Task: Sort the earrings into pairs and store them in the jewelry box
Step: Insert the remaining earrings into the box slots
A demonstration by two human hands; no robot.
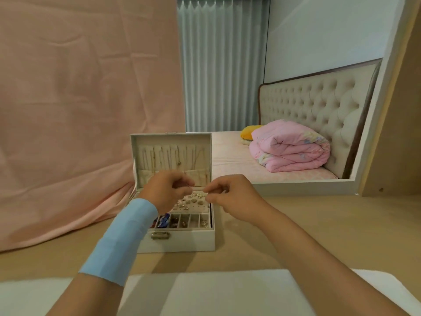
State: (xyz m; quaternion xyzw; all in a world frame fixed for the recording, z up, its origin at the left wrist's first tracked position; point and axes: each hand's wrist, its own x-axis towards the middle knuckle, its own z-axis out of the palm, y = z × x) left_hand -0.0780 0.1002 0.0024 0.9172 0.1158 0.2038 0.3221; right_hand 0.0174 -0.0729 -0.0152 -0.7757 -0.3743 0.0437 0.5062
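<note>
A white jewelry box (182, 242) stands open on the wooden table, its lid upright with thin chains hanging inside. Several small earrings (192, 200) lie on its pale upper tray, and a front row of compartments (191, 221) holds more small pieces. My left hand (168, 190), with a blue band round the forearm, hovers over the tray with curled fingers pinching something thin and small. My right hand (230, 195) is just to its right, fingertips pinching a tiny piece that is too small to identify. The two hands almost meet above the tray.
A white cloth (216, 290) covers the table's near edge. A pink sheet (79, 110) hangs at the left behind the box. Beyond the table is a bed with a folded pink quilt (291, 149) and a tufted headboard. A wooden panel (396, 137) stands at the right.
</note>
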